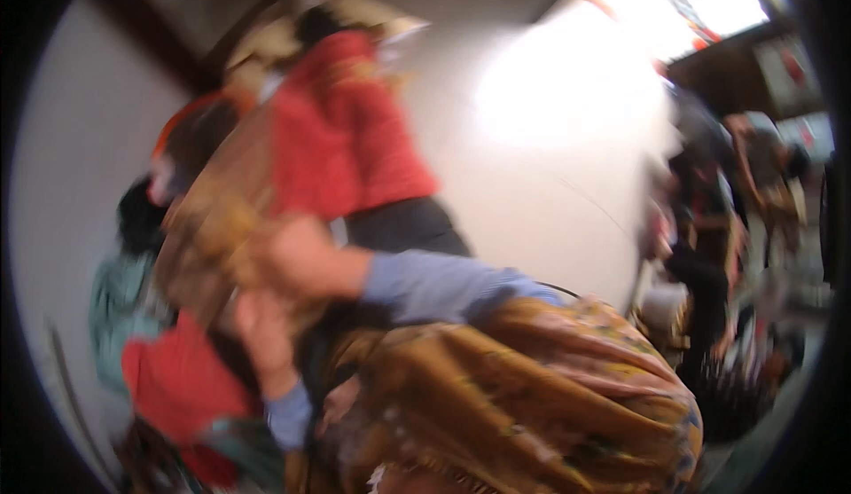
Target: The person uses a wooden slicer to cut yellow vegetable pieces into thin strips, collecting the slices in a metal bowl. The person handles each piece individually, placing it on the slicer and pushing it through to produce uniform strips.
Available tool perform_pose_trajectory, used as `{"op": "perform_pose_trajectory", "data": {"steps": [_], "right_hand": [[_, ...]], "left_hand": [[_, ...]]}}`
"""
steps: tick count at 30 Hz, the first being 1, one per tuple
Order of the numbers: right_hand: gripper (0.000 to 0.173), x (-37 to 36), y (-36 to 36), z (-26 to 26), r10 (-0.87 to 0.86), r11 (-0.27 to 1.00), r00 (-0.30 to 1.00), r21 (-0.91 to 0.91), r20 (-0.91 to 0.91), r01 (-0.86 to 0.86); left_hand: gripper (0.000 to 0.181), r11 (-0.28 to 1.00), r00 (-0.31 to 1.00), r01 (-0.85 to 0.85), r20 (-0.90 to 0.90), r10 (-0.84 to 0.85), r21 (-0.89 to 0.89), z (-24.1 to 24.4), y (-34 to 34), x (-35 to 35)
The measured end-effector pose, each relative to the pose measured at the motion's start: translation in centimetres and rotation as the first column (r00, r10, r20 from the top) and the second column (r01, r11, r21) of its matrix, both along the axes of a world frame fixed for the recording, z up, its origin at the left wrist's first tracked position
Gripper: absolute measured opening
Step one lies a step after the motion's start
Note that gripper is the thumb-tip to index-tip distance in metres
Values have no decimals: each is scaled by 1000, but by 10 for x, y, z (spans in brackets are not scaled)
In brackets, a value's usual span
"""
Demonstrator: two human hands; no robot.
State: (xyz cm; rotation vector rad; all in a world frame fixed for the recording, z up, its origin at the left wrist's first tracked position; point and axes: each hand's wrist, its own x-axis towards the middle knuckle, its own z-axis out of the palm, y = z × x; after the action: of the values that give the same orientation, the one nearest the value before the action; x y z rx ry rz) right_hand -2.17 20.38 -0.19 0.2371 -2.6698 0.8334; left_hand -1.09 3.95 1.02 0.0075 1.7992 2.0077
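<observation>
The frame is strongly blurred and tilted. My right hand, in a blue cuff, reaches left over a brown surface. Below it, my left hand, also blue-cuffed, lies close by; the two seem near each other. A blurred yellowish-tan thing is just beyond my fingers. Whether either hand grips it cannot be told, as the fingers are smeared by motion. A mustard floral-patterned cloth with folds covers my body and part of my right arm.
Beside the brown surface is a person in a red top. Another red-clothed person is at lower left, near a person in green. Someone with an orange band is at its far side. More people and furniture stand at right.
</observation>
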Motion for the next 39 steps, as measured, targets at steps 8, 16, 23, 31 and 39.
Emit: {"op": "perform_pose_trajectory", "data": {"steps": [8, 16, 23, 31, 39], "right_hand": [[23, 19, -11, -37, 603, 166, 676, -895, 424, 414], [19, 22, -11, -18, 636, 157, 669, -913, 385, 377], [12, 14, -17, 1, 165, 823, 986, -550, -8, -142], [22, 11, -11, 0, 285, 263, 903, -932, 321, 249], [36, -15, 17, 55, 518, 704, 789, -688, 329, -176]], "left_hand": [[29, 786, 581, -282, -750, -316, -550, 4, -6, -5], [29, 937, 750, -169, -657, -79, -305, 18, -2, 12], [17, 937, 937, -179, -341, 70, -300, -29, 1, -11], [14, 882, 878, -165, -472, -73, -442, -1, -37, 25], [5, 654, 547, -334, -705, -452, -679, 27, -37, -5]]}}
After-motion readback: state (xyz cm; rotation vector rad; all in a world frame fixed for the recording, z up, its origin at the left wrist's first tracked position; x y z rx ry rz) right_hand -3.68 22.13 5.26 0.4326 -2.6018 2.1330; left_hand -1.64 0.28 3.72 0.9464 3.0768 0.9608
